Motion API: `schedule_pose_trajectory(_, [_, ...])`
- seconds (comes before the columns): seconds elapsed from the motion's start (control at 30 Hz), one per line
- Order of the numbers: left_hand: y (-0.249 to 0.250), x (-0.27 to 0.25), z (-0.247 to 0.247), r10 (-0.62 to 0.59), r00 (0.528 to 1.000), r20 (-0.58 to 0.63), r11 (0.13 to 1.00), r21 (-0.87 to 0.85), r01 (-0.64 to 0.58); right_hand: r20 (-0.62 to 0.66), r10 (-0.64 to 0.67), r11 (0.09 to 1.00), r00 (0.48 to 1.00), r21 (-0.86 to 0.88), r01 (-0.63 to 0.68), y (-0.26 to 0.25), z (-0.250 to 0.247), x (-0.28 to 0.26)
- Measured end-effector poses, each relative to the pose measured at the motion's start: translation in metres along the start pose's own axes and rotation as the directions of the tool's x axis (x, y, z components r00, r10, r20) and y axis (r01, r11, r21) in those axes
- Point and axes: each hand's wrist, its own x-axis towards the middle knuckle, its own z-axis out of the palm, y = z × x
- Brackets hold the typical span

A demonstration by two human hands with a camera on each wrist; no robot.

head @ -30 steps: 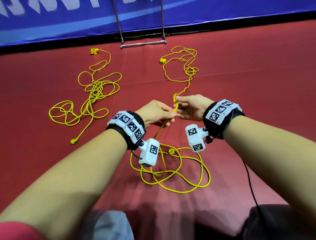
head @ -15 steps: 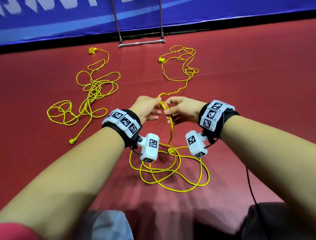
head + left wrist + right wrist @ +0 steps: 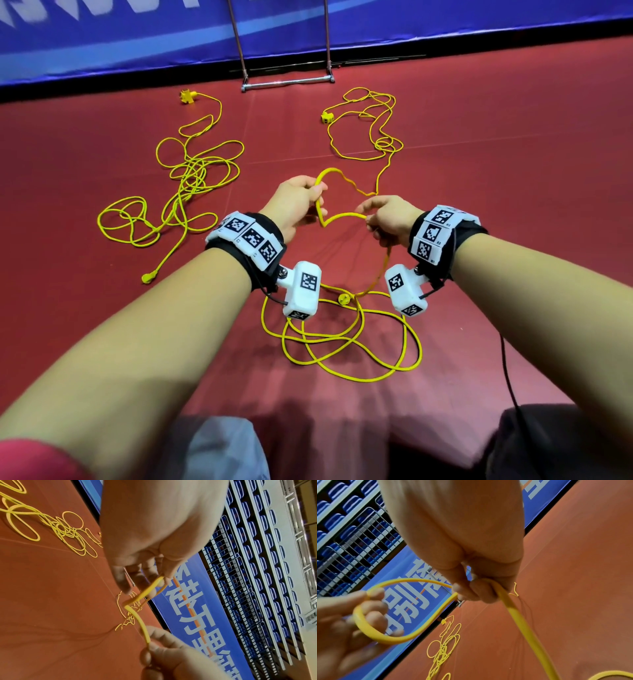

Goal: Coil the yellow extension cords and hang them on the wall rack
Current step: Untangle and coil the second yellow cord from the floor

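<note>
Just pulled my hands apart, so the first loop has opened into a heart shape. My left hand (image 3: 298, 202) pinches one side of the yellow cord (image 3: 337, 219) and my right hand (image 3: 388, 219) grips the other. Smooth, springy rubber; the rest is still tangled on the red floor (image 3: 513, 205), so the coil's barely started.

The blue banner (image 3: 197, 622) bears large white Chinese characters, cut off. Wrist-band tags (image 3: 432, 231) carry tiny codes like R2; others unreadable.
</note>
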Motion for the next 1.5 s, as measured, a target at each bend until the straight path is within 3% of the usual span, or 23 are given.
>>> schedule_pose_trajectory(0.17, [0.017,-0.004,0.009,0.061,0.998,-0.032,0.956,-0.286,-0.068,0.275,-0.014,0.955,0.961,-0.282,0.095,0.007,0.000,-0.006])
schedule_pose_trajectory(0.27, [0.022,-0.005,0.012,0.084,0.996,-0.042,0.952,-0.292,-0.093,0.451,-0.010,0.909,0.892,-0.367,0.196,0.002,0.004,-0.011])
schedule_pose_trajectory(0.33, [0.023,-0.004,0.011,0.086,0.996,-0.026,0.965,-0.245,-0.089,0.454,-0.021,0.904,0.891,-0.372,0.210,-0.004,0.008,-0.011])
schedule_pose_trajectory(0.4, [0.023,-0.005,0.010,0.089,0.996,0.030,0.979,-0.189,-0.082,0.333,-0.040,0.975,0.942,-0.194,0.110,-0.011,0.010,-0.009])
schedule_pose_trajectory(0.47, [0.022,-0.008,0.010,0.093,0.989,0.114,0.989,-0.128,-0.078,0.204,0.004,0.984,0.979,0.174,-0.040,-0.020,0.007,-0.006])
schedule_pose_trajectory(0.57, [0.016,-0.013,0.012,0.041,0.962,0.269,0.998,0.026,-0.050,0.133,0.021,0.740,0.991,0.664,-0.105,-0.033,-0.008,-0.001])
schedule_pose_trajectory(0.6, [0.014,-0.015,0.013,0.000,0.948,0.318,0.995,0.090,-0.030,0.110,0.016,0.657,0.994,0.748,-0.093,-0.036,-0.012,0.000])
schedule_pose_trajectory(0.67, [0.010,-0.017,0.013,-0.088,0.919,0.384,0.979,0.203,0.009,0.036,0.054,0.607,0.998,0.792,-0.061,-0.039,-0.016,0.002])
schedule_pose_trajectory(0.77, [0.010,-0.021,0.013,-0.195,0.881,0.431,0.949,0.311,0.059,-0.016,0.127,0.661,0.992,0.747,-0.073,-0.032,-0.013,0.007])
schedule_pose_trajectory(0.83, [0.009,-0.023,0.013,-0.270,0.865,0.423,0.925,0.363,0.111,0.009,0.084,0.716,0.996,0.695,-0.066,-0.026,-0.012,0.008])
schedule_pose_trajectory(0.9, [0.007,-0.021,0.012,-0.296,0.886,0.357,0.918,0.363,0.160,0.061,-0.004,0.781,0.998,0.623,-0.035,-0.025,-0.012,0.005])
schedule_pose_trajectory(1.03, [0.004,-0.008,0.005,-0.256,0.958,0.128,0.962,0.130,0.240,0.217,-0.141,0.912,0.966,0.407,0.042,-0.026,-0.004,-0.006])
schedule_pose_trajectory(1.17, [0.004,0.003,-0.004,-0.257,0.964,0.065,0.955,-0.136,0.264,0.392,-0.180,0.976,0.902,0.184,0.115,-0.020,0.010,-0.012])
schedule_pose_trajectory(1.3, [0.005,0.002,-0.002,-0.274,0.962,0.015,0.912,-0.314,0.264,0.512,-0.171,0.983,0.842,0.026,0.184,-0.017,0.016,-0.014])
schedule_pose_trajectory(1.4, [0.004,-0.002,0.004,-0.240,0.969,0.060,0.946,-0.210,0.248,0.548,-0.088,0.973,0.832,-0.133,0.190,-0.016,0.015,-0.017])
schedule_pose_trajectory(1.5, [0.008,-0.009,0.009,-0.154,0.968,0.201,0.986,-0.034,0.164,0.449,-0.039,0.988,0.893,-0.118,0.103,-0.016,0.014,-0.017])
